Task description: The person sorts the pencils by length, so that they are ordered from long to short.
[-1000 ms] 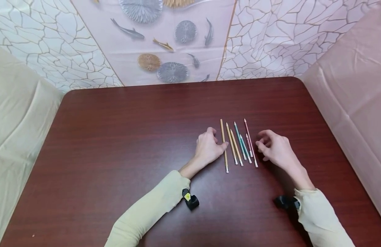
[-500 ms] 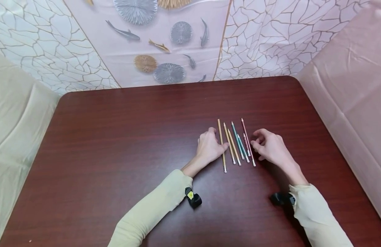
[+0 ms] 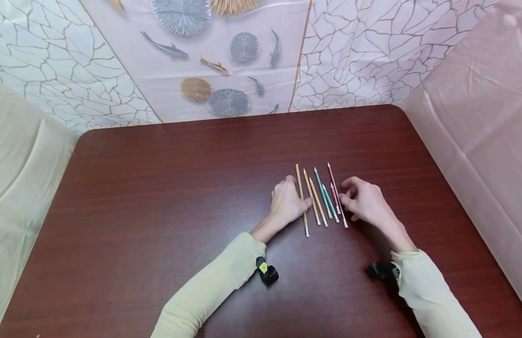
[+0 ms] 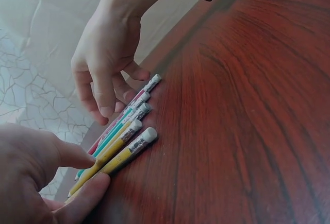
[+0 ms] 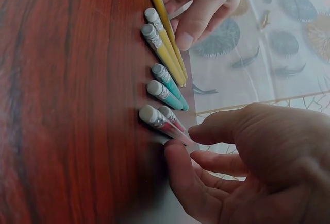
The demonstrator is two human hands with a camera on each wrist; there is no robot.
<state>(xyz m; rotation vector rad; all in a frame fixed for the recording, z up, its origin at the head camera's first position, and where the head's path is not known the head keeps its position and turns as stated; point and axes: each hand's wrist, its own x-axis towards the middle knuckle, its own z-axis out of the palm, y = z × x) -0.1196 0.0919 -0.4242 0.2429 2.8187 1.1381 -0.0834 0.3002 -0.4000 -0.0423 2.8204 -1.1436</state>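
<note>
Several pencils lie side by side on the dark red-brown table [image 3: 172, 202], their white erasers toward the person. At the left lies a long yellow pencil [image 3: 305, 220], with two shorter yellow pencils [image 3: 318, 202] beside it. Right of them are two green pencils [image 3: 328, 199], then two red pencils [image 3: 341, 211]. My left hand [image 3: 286, 202] reaches over the long yellow pencil, thumb on its right side and fingers on its left, loosely bent. My right hand [image 3: 366, 199] stands just right of the red pencils, relaxed, with a gap between thumb and fingertips [image 5: 178, 154]; nothing is held in it.
Black wrist cameras sit on both cuffs, one near the left sleeve [image 3: 267, 271] and one near the right sleeve [image 3: 377, 271]. A patterned cloth [image 3: 244, 70] hangs behind the table's back edge. Pale cloth [image 3: 476, 131] covers the right side.
The left hand has shifted slightly right over the long yellow pencil, and the right hand has come a little closer to the red pencils. The pencils keep their arrangement; the head view has turned slightly.
</note>
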